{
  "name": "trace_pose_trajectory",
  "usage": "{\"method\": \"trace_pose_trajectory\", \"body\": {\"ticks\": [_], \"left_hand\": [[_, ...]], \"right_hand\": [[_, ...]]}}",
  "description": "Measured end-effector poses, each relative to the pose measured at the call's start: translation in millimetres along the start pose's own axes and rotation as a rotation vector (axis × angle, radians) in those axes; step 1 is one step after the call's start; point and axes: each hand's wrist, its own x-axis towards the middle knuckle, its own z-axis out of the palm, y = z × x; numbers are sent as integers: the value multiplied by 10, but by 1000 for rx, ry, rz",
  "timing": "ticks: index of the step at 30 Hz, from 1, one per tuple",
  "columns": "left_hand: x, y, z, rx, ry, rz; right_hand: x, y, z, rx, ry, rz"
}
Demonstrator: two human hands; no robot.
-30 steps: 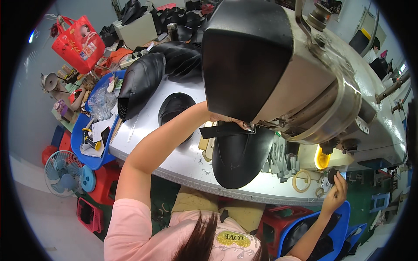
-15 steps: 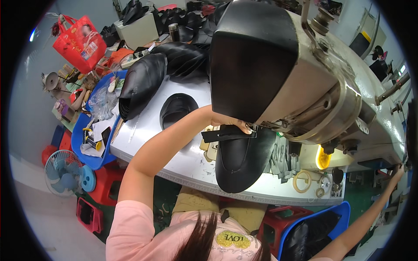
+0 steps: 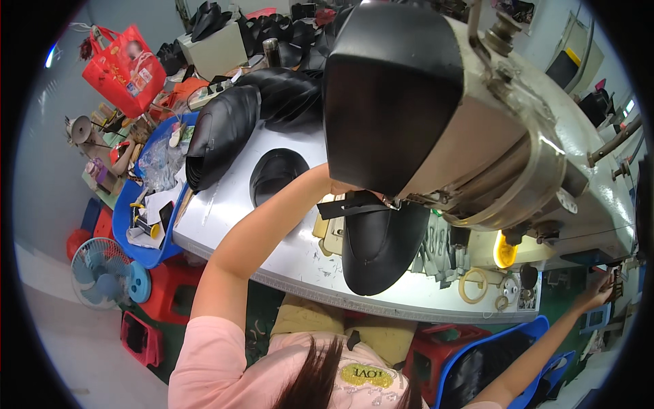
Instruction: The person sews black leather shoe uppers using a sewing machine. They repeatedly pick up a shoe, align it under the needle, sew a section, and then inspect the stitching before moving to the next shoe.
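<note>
My left hand (image 3: 343, 186) is bent in behind the sewing machine's head, and its fingers are mostly hidden there. Below it a narrow black strip (image 3: 334, 208) lies across a black shoe upper (image 3: 375, 258). The upper's rounded end points toward me, while its far end disappears beneath the machine. Far to the right, beyond the machine's body, my right hand (image 3: 594, 296) is raised with its fingers stretched upward. It is beside a brown slotted part (image 3: 616, 284), and whether they touch is unclear.
The large sewing machine (image 3: 504, 136) overhangs the white table (image 3: 293, 269). Rolled black pieces (image 3: 223, 136) and another black upper (image 3: 278, 174) lie at left. Grey strips (image 3: 436, 255) and a tape ring (image 3: 472, 284) are at right. Blue trays (image 3: 146, 255) and a fan (image 3: 102, 273) stand left.
My right hand has come down and inward from the machine's far right end. The shoe upper has shifted slightly away from me, and my left hand is more hidden behind the machine head.
</note>
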Motion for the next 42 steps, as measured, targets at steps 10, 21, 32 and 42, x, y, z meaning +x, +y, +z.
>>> {"method": "trace_pose_trajectory", "body": {"ticks": [10,21,32,42], "left_hand": [[-394,-376,315,-382,96,-7],[-1286,-948,673,-48,98,521],[-1259,-936,781,-93,230,621],[-1283,-986,700,-67,281,807]], "right_hand": [[-2093,-1961,231,162,-485,-238],[-3305,-3040,495,927,-1779,289],[-3391,-3294,442,986,-1522,273],[-3264,-3092,414,1052,-1545,603]]}}
